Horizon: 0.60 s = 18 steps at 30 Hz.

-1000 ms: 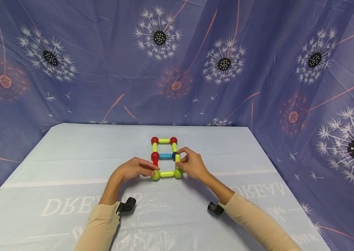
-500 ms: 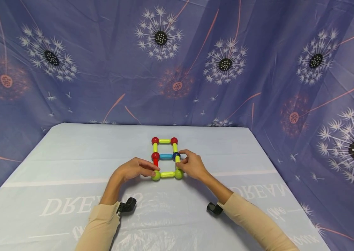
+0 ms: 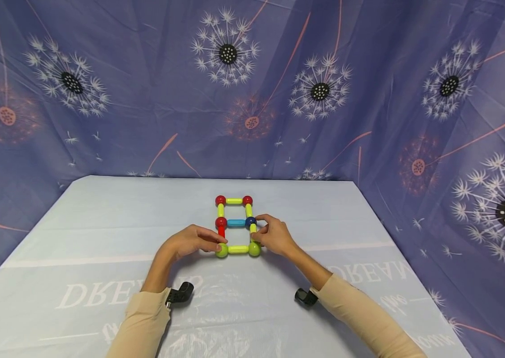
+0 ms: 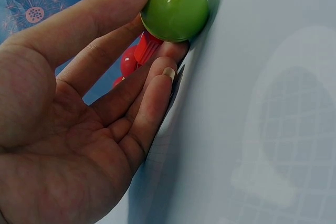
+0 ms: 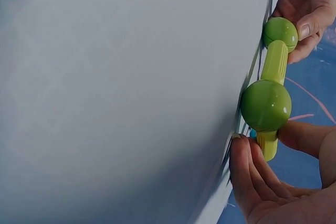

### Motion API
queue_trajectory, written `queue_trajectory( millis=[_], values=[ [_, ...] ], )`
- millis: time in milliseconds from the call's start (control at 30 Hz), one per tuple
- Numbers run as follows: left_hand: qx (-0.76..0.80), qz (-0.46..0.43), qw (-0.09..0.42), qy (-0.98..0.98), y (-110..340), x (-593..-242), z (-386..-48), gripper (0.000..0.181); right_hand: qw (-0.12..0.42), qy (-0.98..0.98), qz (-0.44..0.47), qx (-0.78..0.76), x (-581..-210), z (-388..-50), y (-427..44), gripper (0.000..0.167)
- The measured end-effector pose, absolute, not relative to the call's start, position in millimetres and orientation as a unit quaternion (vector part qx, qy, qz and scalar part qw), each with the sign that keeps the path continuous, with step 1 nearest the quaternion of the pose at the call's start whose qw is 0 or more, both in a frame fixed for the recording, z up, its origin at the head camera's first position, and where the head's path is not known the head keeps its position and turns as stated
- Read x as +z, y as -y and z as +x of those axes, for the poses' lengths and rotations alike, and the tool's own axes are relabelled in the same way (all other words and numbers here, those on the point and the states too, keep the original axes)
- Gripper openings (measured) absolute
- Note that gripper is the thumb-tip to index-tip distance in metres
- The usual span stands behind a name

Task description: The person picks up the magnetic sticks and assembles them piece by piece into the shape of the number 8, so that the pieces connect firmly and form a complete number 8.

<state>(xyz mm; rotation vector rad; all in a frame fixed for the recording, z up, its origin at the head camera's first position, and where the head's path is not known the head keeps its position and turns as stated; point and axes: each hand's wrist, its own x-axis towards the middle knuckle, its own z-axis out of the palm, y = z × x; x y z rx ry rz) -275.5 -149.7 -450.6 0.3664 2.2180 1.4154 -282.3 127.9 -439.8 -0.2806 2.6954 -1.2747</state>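
Observation:
On the table lies a ladder-like frame of magnetic rods and balls. My left hand [image 3: 194, 239] pinches the near-left green ball [image 4: 176, 10] between thumb and fingers, next to a red rod [image 3: 221, 232]. At the other side my right hand [image 3: 274, 236] holds a yellow-green rod [image 3: 253, 229] between thumb and fingers. That rod runs from the near-right green ball [image 5: 266, 105] to a dark blue ball [image 3: 251, 223]. A ribbed yellow-green rod [image 3: 238, 249] joins the two green balls. Across the middle, a light blue rod [image 3: 236, 223] links the dark blue ball to a red ball [image 3: 221, 222].
Two red balls, one at the far left [image 3: 220, 200] and one at the far right [image 3: 247, 200], close the frame's back end. A pale cloth covers the table [image 3: 113, 209]. Behind and beside it hangs a purple dandelion-print curtain [image 3: 153, 89].
My right fingers have drawn back slightly from the dark blue ball, which shows fully now. My left hand keeps its place on the green ball.

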Motion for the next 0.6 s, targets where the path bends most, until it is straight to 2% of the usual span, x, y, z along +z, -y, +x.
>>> queue_trajectory(
  millis=[600],
  values=[
    [0.521,0.133,0.24,-0.808,150.0,-450.8,-275.1,0.034,0.08,-0.905,-0.089,-0.408,-442.1,-284.1,-128.2,0.059]
  ],
)
